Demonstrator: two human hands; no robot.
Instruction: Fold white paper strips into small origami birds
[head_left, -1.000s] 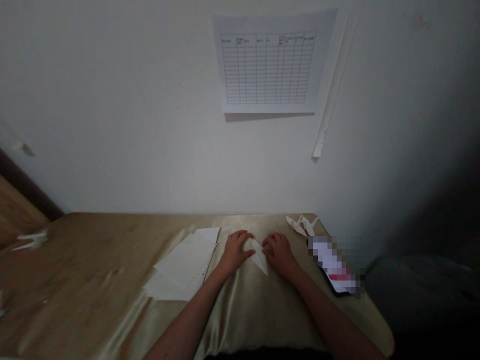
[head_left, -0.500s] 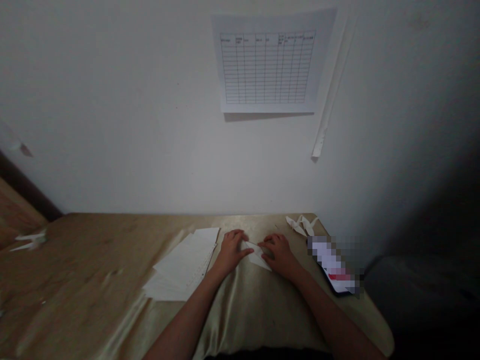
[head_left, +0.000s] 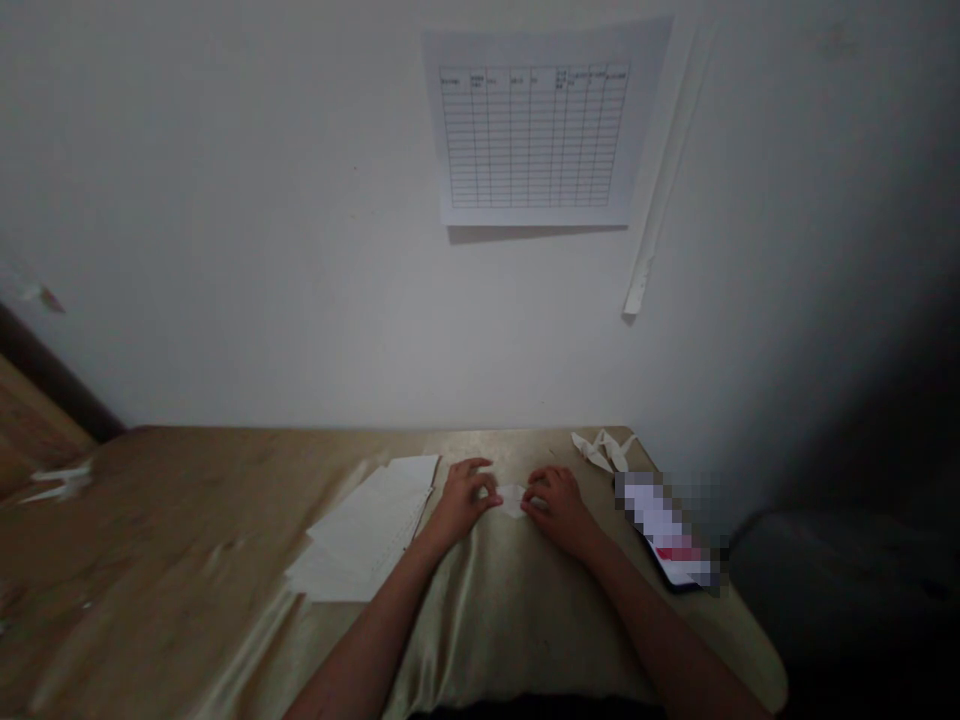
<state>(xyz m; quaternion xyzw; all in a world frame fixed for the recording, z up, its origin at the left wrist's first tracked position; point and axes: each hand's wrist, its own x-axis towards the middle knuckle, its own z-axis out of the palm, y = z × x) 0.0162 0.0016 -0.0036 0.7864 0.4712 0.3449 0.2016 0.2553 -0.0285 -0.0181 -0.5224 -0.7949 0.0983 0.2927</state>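
Note:
A small folded piece of white paper point(head_left: 512, 499) is held just over the table between my two hands. My left hand point(head_left: 469, 497) pinches its left end between thumb and fingers. At its right end, my right hand point(head_left: 553, 503) grips it the same way. Part of the paper is covered by the fingertips, so its exact folds cannot be made out. Left of my left hand lies a fanned stack of white paper sheets point(head_left: 367, 530). Folded white paper cranes point(head_left: 604, 450) sit at the table's back right, beyond my right hand.
A phone point(head_left: 667, 535) with its screen lit lies near the right edge of the cloth-covered table point(head_left: 187, 560). White paper scraps or folds point(head_left: 64, 482) are at the far left. On the wall behind hangs a printed table sheet point(head_left: 536, 140).
The folded paper has been turned and now spans level between both hands, showing less of its surface. My fingers have shifted to pinch its two ends.

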